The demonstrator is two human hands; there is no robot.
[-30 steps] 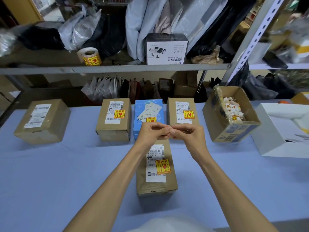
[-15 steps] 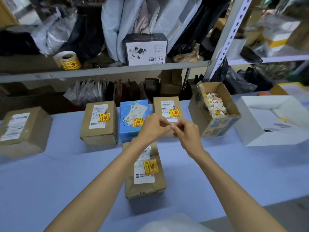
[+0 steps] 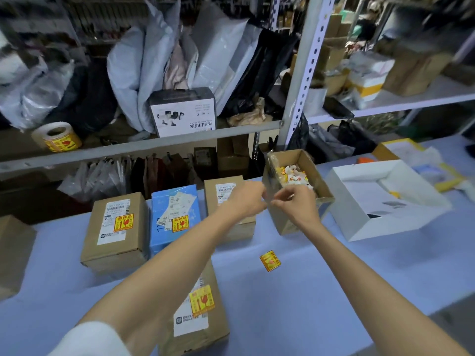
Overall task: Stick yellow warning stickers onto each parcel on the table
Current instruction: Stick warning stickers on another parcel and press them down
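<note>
On table [image 3: 334, 291], nearest parcel [image 3: 218, 330] end-on.

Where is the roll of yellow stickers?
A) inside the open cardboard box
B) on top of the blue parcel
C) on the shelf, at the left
C: the roll of yellow stickers sits on the shelf, towards its left end.

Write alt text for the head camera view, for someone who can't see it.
A person's left hand and right hand are held close together, fingers curled, before an open cardboard box of paper scraps on a blue table. A loose yellow warning sticker lies on it. The rear brown parcel, the blue parcel and the near brown parcel already carry stickers.
</note>
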